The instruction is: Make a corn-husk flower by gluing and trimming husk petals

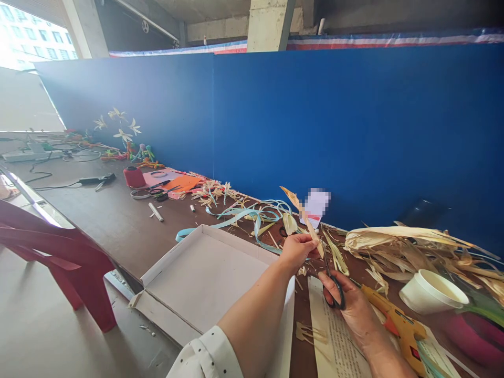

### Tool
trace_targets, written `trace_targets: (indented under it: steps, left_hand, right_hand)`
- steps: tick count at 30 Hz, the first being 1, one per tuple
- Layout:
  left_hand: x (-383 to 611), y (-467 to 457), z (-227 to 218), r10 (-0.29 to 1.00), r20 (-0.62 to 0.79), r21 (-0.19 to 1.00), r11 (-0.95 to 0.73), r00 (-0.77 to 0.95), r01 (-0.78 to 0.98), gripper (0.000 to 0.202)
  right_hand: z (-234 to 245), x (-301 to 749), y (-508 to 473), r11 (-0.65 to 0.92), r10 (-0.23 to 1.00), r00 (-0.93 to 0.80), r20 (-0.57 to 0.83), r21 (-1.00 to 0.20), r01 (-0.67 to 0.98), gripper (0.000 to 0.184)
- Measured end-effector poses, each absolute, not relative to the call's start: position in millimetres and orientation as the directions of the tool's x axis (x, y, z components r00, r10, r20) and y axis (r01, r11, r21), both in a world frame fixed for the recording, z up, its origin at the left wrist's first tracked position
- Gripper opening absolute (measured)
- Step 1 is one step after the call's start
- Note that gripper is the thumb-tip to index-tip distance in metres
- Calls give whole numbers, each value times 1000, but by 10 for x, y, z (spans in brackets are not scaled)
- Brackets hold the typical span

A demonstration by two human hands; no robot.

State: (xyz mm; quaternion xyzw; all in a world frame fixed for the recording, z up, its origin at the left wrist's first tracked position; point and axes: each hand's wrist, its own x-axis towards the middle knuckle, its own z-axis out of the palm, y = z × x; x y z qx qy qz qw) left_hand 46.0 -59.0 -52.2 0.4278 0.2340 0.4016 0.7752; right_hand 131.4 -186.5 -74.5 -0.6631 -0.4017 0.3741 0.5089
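Note:
My left hand (296, 250) pinches a long dry corn-husk strip (302, 212) that slants up and to the left above the brown table (118, 220). My right hand (350, 303) grips black-handled scissors (334, 286), fingers through the loops, with the blades at the lower end of the strip next to my left fingers. Below both hands lie a printed paper sheet (334, 341) and small husk scraps. A white shallow cardboard box lid (205, 273) sits just left of my left forearm.
A pile of dry husks (409, 247), a white cup (431, 291) and a yellow glue gun (397, 323) lie to the right. Ribbon curls (252, 212), a red spool (134, 177), orange paper and cables lie farther left. A blue partition (315, 121) backs the table; a red plastic chair (59, 257) stands at left.

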Motion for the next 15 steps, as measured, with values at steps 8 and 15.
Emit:
trace_targets:
  steps: [8,15]
  left_hand:
    - [471,-569,-547,808,9,864,290,589,-411,26]
    - [484,-579,-564,807,45,886,239,589,-396,10]
  right_hand:
    - [-852,1402,-1859,-139,927,365,-80,-981,137,32]
    - [-775,1363,-1871,-155,937,339,-82,-969,193,31]
